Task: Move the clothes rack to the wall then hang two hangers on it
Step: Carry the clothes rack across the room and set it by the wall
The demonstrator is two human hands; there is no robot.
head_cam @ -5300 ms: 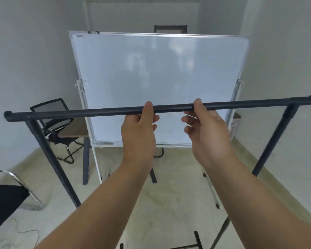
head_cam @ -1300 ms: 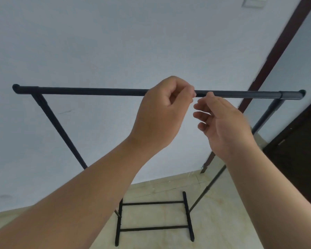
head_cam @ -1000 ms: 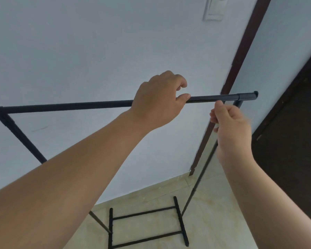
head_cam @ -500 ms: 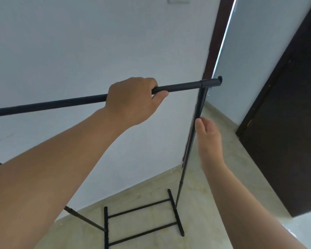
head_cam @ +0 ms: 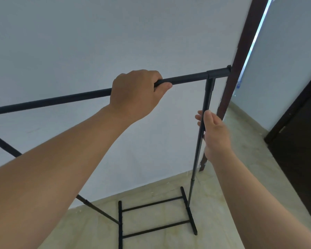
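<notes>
The black metal clothes rack (head_cam: 187,80) stands close to a white wall (head_cam: 97,42), its top bar slanting up to the right. My left hand (head_cam: 135,94) is wrapped around the top bar, right of its middle. My right hand (head_cam: 214,133) grips the rack's right upright post a little below the top joint. The rack's base frame (head_cam: 154,218) rests on the floor by the wall. No hangers are in view.
A dark brown door frame (head_cam: 237,69) rises just right of the rack's end. A dark door (head_cam: 298,150) stands at the far right. The floor (head_cam: 232,194) is beige tile.
I turned from the whiteboard to the wall with the rack. My right hand left the top bar, dropped and closed on the right post. My left hand stayed on the bar.
</notes>
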